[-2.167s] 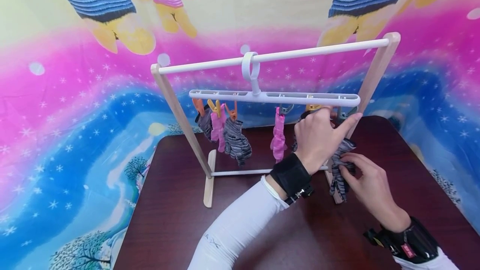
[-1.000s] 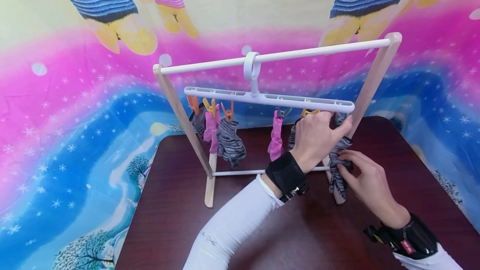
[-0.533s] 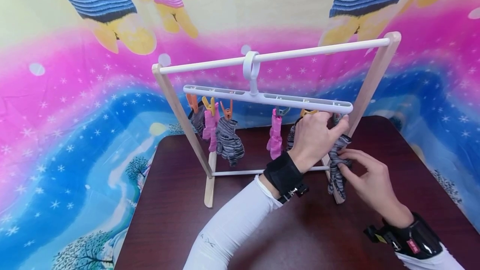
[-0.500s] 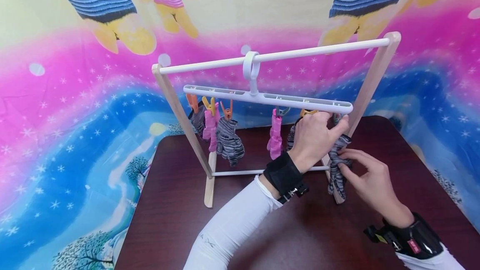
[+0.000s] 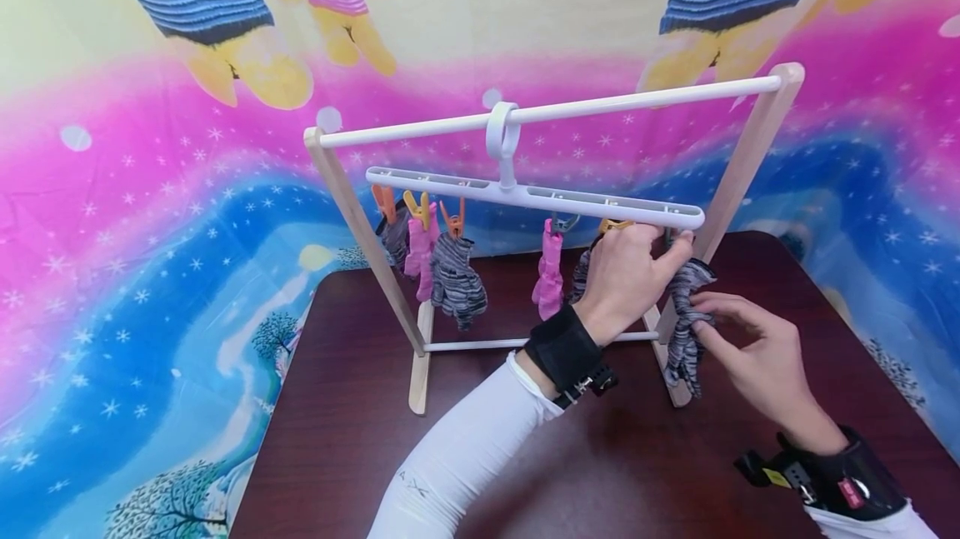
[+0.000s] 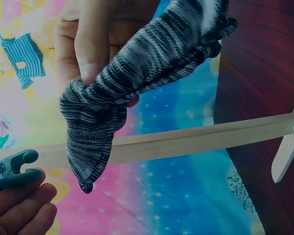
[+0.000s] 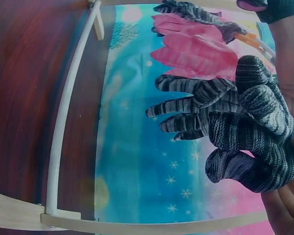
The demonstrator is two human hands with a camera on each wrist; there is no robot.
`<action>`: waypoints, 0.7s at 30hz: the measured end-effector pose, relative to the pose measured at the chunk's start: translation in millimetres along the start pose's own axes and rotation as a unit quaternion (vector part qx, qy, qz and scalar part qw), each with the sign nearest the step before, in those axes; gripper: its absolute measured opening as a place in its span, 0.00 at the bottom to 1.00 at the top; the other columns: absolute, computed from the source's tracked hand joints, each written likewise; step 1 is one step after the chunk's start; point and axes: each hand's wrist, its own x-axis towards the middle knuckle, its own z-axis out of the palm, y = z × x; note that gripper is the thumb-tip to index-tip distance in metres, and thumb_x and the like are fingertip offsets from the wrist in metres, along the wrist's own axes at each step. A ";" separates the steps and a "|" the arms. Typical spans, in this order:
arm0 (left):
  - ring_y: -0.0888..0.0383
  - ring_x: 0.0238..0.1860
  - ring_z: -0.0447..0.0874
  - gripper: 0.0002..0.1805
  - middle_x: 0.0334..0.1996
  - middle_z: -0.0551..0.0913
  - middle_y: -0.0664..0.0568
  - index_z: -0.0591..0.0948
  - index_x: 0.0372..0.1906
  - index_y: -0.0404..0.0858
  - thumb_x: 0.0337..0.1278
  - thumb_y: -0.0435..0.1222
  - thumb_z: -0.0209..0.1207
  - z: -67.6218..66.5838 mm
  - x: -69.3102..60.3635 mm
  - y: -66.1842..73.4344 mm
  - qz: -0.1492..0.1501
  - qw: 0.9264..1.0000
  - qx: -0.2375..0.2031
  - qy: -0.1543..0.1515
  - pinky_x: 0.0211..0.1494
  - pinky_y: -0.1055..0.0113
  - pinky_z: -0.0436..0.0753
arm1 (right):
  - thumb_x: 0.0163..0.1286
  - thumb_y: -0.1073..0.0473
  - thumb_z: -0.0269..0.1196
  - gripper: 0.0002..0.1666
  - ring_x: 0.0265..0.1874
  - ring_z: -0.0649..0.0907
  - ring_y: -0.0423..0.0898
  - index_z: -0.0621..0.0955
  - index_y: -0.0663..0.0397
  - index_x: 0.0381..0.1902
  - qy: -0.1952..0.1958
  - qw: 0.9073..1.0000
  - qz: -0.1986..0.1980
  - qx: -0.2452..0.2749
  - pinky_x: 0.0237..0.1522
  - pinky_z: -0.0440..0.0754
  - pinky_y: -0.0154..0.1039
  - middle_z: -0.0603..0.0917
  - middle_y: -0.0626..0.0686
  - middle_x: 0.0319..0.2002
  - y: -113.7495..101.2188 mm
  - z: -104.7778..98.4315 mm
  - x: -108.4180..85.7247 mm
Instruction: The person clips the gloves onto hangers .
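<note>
In the head view my left hand (image 5: 630, 272) is raised under the right end of a white hanger (image 5: 600, 202). It squeezes a dark green clothespin (image 6: 14, 171), whose jaws stand apart with nothing between them in the left wrist view. My right hand (image 5: 768, 360) pinches a black-and-grey striped knit glove (image 5: 686, 322) between thumb and fingers. In the left wrist view the glove's cuff end is apart from the clothespin. The glove's fingers show in the right wrist view, pointing away from my right hand.
The hanger's ring hangs on the white rod (image 5: 645, 102) of a wooden stand (image 5: 367, 247). Pink gloves (image 5: 550, 272) and striped gloves (image 5: 457, 281) hang from orange, yellow and grey clothespins. The stand rests on a dark brown table (image 5: 345, 456) before a printed cloth (image 5: 187, 231).
The hanger's right end has tilted down with my left hand. In the last half second, my right hand and the glove have shifted slightly right, away from my left hand.
</note>
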 end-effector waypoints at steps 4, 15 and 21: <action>0.67 0.15 0.61 0.23 0.13 0.63 0.59 0.72 0.18 0.46 0.72 0.49 0.56 1.5 0.3 -0.9 -0.005 1.000 -0.007 -0.002 0.21 0.78 0.57 | 0.57 0.82 0.65 0.17 0.41 0.84 0.25 0.85 0.68 0.44 -0.001 1.000 0.005 0.011 0.41 0.76 0.17 0.85 0.30 0.49 2.9 -1.7 0.0; 0.67 0.15 0.60 0.25 0.13 0.63 0.59 0.70 0.17 0.45 0.72 0.49 0.56 4.3 0.3 -1.5 -0.012 1.000 -0.024 -0.002 0.21 0.78 0.56 | 0.62 0.85 0.58 0.15 0.44 0.87 0.30 0.82 0.75 0.45 -0.023 0.986 0.038 0.163 0.42 0.81 0.19 0.88 0.39 0.50 8.6 -9.7 0.6; 0.67 0.14 0.61 0.24 0.13 0.63 0.59 0.70 0.17 0.45 0.72 0.49 0.55 5.3 -0.2 -2.8 -0.011 0.999 -0.032 -0.004 0.21 0.78 0.57 | 0.65 0.85 0.54 0.18 0.48 0.87 0.34 0.83 0.71 0.46 -0.022 0.963 0.059 0.264 0.49 0.80 0.21 0.89 0.43 0.50 14.2 -11.0 0.2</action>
